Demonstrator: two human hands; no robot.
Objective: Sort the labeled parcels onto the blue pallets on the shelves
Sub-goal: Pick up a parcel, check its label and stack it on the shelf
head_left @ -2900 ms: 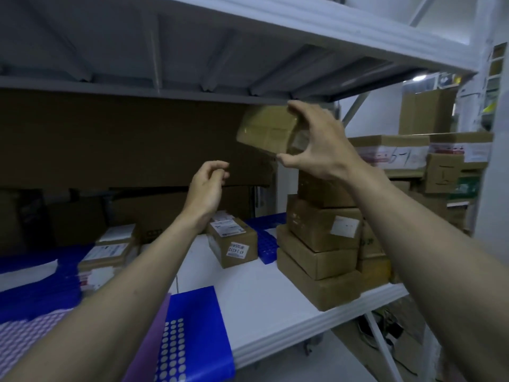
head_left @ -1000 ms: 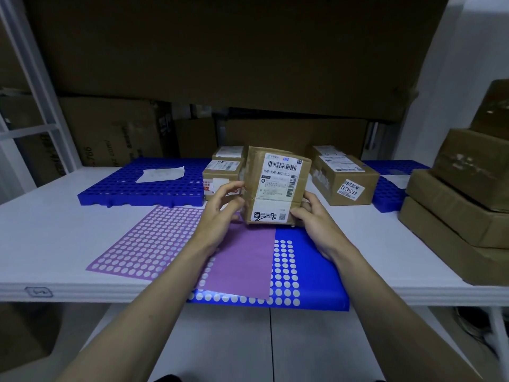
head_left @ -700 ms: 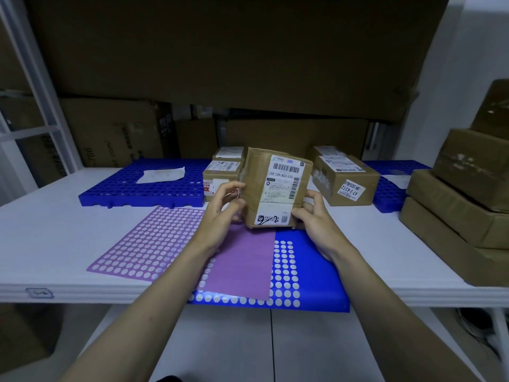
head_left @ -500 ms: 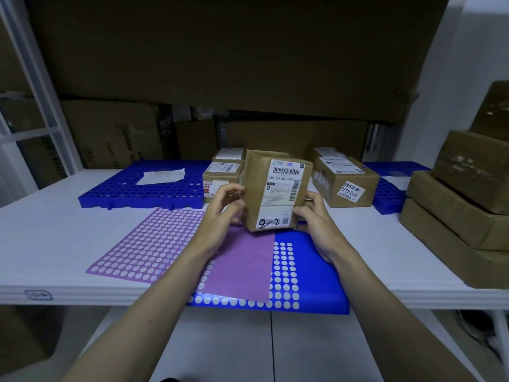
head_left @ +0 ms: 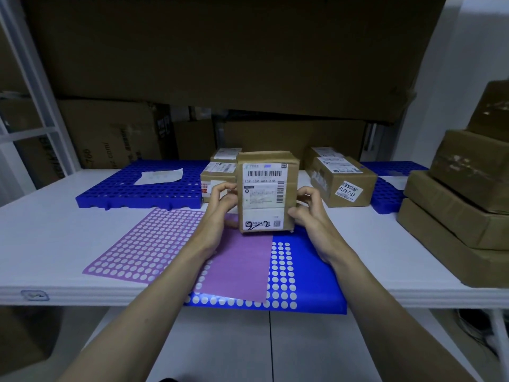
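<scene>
Since a moment ago the parcel (head_left: 267, 192) has been turned more upright, its label squarely facing the camera. The left hand (head_left: 220, 213) and right hand (head_left: 308, 216) grip its sides with curled fingers, holding it above the purple sheet (head_left: 154, 244) and blue sheet (head_left: 311, 279) on the white shelf (head_left: 55, 238). Behind it sit small boxes (head_left: 217, 175), a labelled box (head_left: 344, 180) and two blue pallets (head_left: 132, 188). Stacked cartons (head_left: 454, 210) crowd the right.
</scene>
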